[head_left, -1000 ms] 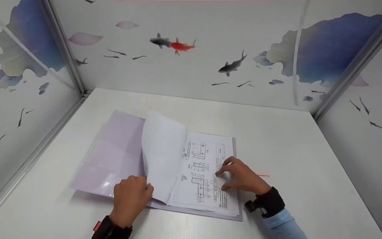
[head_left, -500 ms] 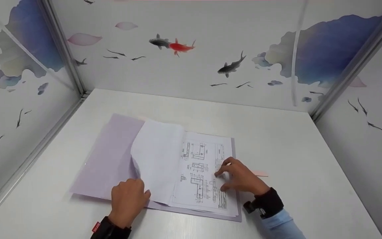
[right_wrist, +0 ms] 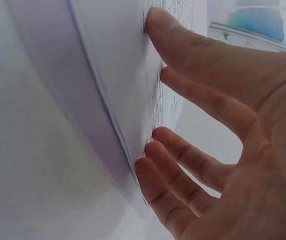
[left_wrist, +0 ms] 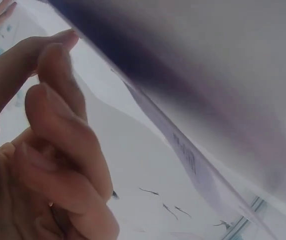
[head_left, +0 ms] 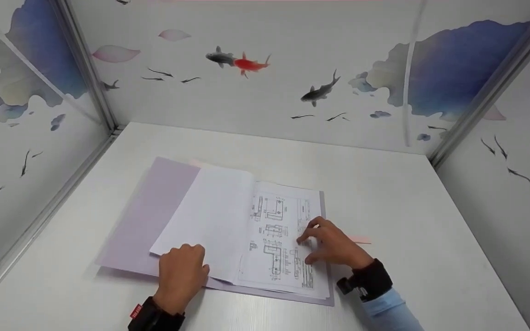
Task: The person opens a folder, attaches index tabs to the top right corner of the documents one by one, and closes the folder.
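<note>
A lavender folder (head_left: 131,230) lies open on the white table, its sheets spread across the middle. A blank white page (head_left: 214,216) lies turned to the left over the cover. On the right is a page with technical drawings (head_left: 276,230) in black lines. My left hand (head_left: 182,276) pinches the lower edge of the turned page; in the left wrist view its fingers (left_wrist: 68,140) are curled close to the paper edge. My right hand (head_left: 334,243) rests its spread fingertips and thumb on the right part of the drawing page, near the folder's right border (right_wrist: 93,110).
A small pinkish strip (head_left: 360,239) shows beyond my right hand. Another pale pink edge (head_left: 197,162) peeks out behind the folder's top. White panels printed with fish (head_left: 251,62) enclose the table (head_left: 384,193) at the back and both sides.
The turned page, upright and curved a second ago, has swung left and now lies flat over the folder's left cover. Both hands have stayed nearly in place.
</note>
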`<state>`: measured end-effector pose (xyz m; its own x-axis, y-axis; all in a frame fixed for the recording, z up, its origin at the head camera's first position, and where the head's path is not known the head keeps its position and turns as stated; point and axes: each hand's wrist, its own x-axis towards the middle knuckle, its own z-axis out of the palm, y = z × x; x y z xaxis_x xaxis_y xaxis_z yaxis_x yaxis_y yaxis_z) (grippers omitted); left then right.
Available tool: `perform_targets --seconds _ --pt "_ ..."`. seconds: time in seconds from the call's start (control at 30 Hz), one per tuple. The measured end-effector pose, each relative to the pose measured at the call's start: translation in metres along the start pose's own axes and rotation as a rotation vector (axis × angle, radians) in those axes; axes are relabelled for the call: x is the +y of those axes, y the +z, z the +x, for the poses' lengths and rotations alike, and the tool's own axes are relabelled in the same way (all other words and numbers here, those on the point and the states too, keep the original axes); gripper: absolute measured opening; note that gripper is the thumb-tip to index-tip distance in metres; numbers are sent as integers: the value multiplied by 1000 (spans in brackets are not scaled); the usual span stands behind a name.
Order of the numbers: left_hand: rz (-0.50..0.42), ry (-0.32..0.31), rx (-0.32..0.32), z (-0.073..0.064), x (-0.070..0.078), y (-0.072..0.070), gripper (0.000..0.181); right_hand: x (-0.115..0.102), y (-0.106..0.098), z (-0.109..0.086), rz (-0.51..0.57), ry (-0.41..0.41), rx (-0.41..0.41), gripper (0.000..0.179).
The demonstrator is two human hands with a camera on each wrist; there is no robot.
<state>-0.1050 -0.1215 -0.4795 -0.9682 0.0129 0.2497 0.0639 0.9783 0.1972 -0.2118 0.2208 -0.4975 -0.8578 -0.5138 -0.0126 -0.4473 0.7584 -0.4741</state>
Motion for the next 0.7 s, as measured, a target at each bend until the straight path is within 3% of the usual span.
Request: perform_targets --seconds 0.17,0.3,0.37,0.47,0.57,0.7 --pt "13 76 61 7 15 -1 29 0 -1 -1 7 -19 -6 44" --pt "36 201 125 16 32 2 27 0 -1 -1 10 -25 -4 44" --pt "41 279 123 21 42 4 29 1 -1 0 8 -29 -3 44" --pt "32 409 41 28 59 7 40 3 -2 0 12 -34 -7 44" --pt "44 526 -81 34 79 13 46 5 -3 -1 26 -38 -12 43" --pt "94 638 -198 42 102 24 42 7 -3 -1 30 -60 -7 43"
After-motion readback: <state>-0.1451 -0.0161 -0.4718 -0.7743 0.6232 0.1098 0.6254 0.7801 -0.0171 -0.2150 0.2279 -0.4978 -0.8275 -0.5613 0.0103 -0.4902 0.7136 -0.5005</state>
